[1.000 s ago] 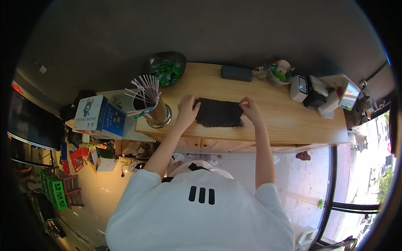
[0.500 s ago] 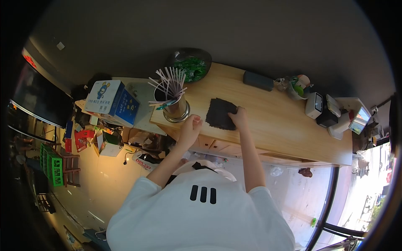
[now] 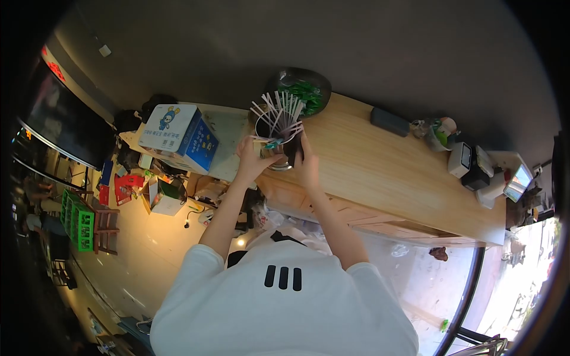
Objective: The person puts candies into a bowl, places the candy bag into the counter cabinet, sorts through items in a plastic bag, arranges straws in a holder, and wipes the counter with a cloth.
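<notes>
A metal cup [image 3: 274, 152] full of pale paper-wrapped straws [image 3: 279, 113] stands near the left end of the wooden counter. My left hand [image 3: 254, 160] grips its left side, with the thumb across the front. On the cup's right side, my right hand [image 3: 307, 165] holds the dark cloth [image 3: 292, 147], which is pressed against the metal and mostly hidden by the fingers. A small teal item [image 3: 274, 144] shows at the rim among the straws.
Behind the cup is a dark bowl [image 3: 323, 89] of green packets. A blue and white box [image 3: 184, 135] stands to the left. Along the counter [image 3: 380, 172] are a dark case [image 3: 389, 121], a plastic bag [image 3: 440, 133] and a screen device [image 3: 518, 182].
The dark cloth has left the counter and is now at the cup in my right hand. My left hand has moved up onto the cup. The view has shifted slightly.
</notes>
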Tool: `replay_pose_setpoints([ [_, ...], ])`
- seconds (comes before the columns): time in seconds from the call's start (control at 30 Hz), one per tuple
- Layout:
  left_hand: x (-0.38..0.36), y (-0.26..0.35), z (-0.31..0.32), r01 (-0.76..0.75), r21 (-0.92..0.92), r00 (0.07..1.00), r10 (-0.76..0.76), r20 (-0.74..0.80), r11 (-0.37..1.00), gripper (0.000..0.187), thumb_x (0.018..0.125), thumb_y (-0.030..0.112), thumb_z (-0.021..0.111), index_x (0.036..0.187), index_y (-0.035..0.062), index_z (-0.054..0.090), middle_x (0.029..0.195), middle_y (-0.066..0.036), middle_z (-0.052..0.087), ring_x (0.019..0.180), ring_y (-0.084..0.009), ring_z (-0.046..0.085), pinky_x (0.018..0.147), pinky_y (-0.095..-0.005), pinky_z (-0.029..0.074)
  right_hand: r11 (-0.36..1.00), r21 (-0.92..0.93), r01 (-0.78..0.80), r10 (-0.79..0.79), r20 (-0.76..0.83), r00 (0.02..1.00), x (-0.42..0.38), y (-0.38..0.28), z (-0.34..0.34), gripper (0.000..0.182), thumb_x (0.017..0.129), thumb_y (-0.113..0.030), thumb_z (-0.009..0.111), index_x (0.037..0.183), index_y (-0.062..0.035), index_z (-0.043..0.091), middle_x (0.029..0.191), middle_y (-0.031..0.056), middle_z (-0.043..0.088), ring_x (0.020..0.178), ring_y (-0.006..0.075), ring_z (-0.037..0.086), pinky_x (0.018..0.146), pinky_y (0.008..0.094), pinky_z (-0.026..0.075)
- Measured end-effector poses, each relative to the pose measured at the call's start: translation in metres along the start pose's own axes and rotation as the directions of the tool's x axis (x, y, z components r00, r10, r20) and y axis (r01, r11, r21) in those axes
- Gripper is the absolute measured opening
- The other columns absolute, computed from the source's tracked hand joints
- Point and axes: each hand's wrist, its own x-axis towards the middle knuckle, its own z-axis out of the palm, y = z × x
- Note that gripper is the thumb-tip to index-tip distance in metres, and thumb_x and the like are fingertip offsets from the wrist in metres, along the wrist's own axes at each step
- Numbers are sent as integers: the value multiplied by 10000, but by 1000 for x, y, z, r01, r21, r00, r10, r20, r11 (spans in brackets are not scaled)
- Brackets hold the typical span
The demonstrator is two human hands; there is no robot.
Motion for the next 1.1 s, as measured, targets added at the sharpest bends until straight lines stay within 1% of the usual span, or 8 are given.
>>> replay_pose_setpoints([
  [0.13,0,19,-7,-142,70,971,153,-183,987,488,591,340,831,938,89,598,980,-40,549,1008,-273,487,901,-437,292,994,-74,86,-93,-105,990,-24,30,19,574,799,98,413,1358,-26,366,1179,291,519,998,416,576,807,354,466],
  [0.23,-4,22,-2,-118,-42,972,107,-209,992,613,579,359,834,1044,78,551,1021,-80,531,1079,-275,435,918,-455,263,976,11,-217,216,-170,962,-19,11,20,491,816,111,400,1298,23,437,1152,280,549,1007,376,584,804,330,458],
  [0.4,-4,52,7,-57,-173,985,27,-173,983,878,581,355,836,1265,7,410,1169,-144,490,1170,-303,370,990,-457,225,929,232,-288,337,-210,918,-18,-10,19,477,840,118,375,1307,29,422,1166,244,566,1017,286,593,831,287,439],
  [0.47,-7,58,17,-45,-32,956,34,-292,998,871,583,355,833,1265,12,412,1166,-147,490,1179,-303,358,983,-460,231,990,-61,-129,105,-301,948,-39,32,31,380,860,51,422,1234,60,483,1098,212,595,979,266,586,846,301,441],
  [0.6,-13,65,18,-84,-102,956,51,-290,991,853,613,377,807,1278,22,409,1144,-135,491,1183,-294,350,992,-457,176,939,173,-296,333,-255,908,-32,17,19,394,854,62,413,1242,61,481,1115,191,590,981,219,566,856,287,435],
  [0.73,-17,55,10,-92,-139,987,72,-146,986,817,656,389,786,1292,42,409,1175,-105,517,1171,-258,403,997,-444,209,920,365,-141,286,-382,879,-8,-55,2,471,863,92,398,1321,-7,437,1101,138,600,853,187,556,787,262,456],
  [0.93,7,31,-13,-104,-115,995,103,-16,988,787,646,393,786,1267,51,444,1127,-88,545,1111,-252,458,946,-407,293,959,-12,-282,260,-351,899,-40,28,21,423,849,91,395,1262,40,467,1125,178,600,1038,235,566,870,285,424],
  [1.1,19,25,-14,-230,75,972,225,61,970,818,615,407,802,1256,40,451,1133,-104,528,1069,-272,475,899,-438,340,903,284,-323,406,-315,857,-30,-12,20,441,881,61,399,1316,-4,432,1152,189,583,1045,213,549,882,258,402],
])
